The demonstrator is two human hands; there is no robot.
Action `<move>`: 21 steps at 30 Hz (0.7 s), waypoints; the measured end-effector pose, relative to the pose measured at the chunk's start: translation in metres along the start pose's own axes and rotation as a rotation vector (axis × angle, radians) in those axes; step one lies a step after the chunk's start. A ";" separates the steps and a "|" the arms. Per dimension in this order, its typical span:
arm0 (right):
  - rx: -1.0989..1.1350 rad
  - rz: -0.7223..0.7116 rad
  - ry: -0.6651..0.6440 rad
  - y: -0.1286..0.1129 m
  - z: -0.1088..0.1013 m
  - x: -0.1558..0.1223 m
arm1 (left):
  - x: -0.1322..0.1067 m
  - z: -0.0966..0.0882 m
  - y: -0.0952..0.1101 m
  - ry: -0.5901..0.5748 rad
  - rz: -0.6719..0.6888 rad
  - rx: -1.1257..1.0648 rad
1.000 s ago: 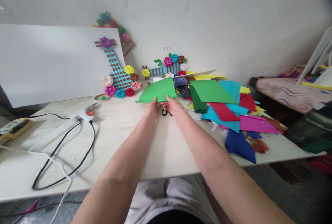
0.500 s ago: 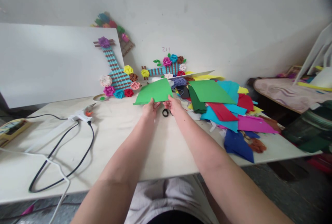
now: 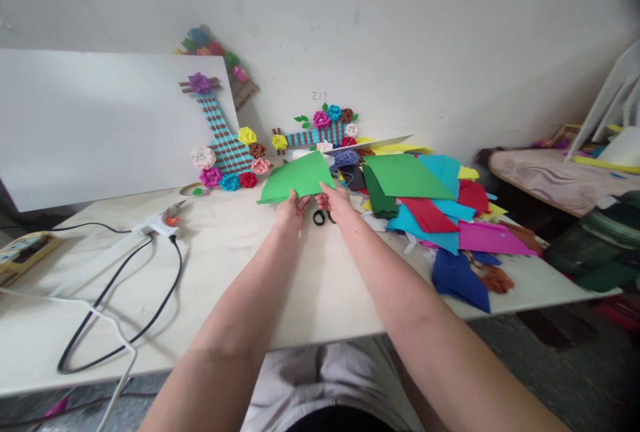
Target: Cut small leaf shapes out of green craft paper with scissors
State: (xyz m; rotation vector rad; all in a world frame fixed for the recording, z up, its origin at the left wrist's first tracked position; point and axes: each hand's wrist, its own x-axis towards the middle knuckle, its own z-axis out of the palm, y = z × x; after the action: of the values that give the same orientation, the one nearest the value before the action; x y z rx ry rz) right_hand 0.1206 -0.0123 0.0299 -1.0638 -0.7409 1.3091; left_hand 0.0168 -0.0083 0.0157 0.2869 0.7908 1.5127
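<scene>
A bright green paper sheet point(image 3: 297, 177) is held above the table, its near edge folded in a narrow strip. My left hand point(image 3: 291, 211) pinches that edge near its middle, thumb on top. At the sheet's right corner my right hand point(image 3: 334, 200) is closed on the paper. Below the hands lie scissors point(image 3: 319, 218), of which only the black handles show; the blades are hidden. A second green sheet point(image 3: 407, 176) rests on the pile to the right.
Coloured paper pieces point(image 3: 435, 215) are heaped at the right. A glue gun point(image 3: 157, 221) with its black cable lies at left, near a power strip point(image 3: 25, 251). Flower-decorated blue paper guitars point(image 3: 223, 135) stand against the wall. A dark green container point(image 3: 597, 242) is at the right edge.
The right hand has shifted slightly left along the paper's corner. The sheet stays nearly in place, its right corner bent a little more.
</scene>
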 end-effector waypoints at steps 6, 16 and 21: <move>0.028 0.074 -0.142 0.003 -0.002 0.003 | 0.006 -0.002 -0.007 -0.111 0.036 0.044; 0.036 -0.047 0.162 0.000 -0.001 0.006 | -0.002 -0.001 0.004 0.028 0.040 0.081; 0.072 -0.045 0.150 -0.001 -0.003 0.004 | -0.002 -0.001 0.006 0.046 0.046 0.065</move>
State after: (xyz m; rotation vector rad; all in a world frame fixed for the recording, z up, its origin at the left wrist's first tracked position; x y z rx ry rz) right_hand 0.1238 -0.0085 0.0290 -1.0689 -0.5979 1.1946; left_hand 0.0114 -0.0099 0.0196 0.3209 0.8763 1.5429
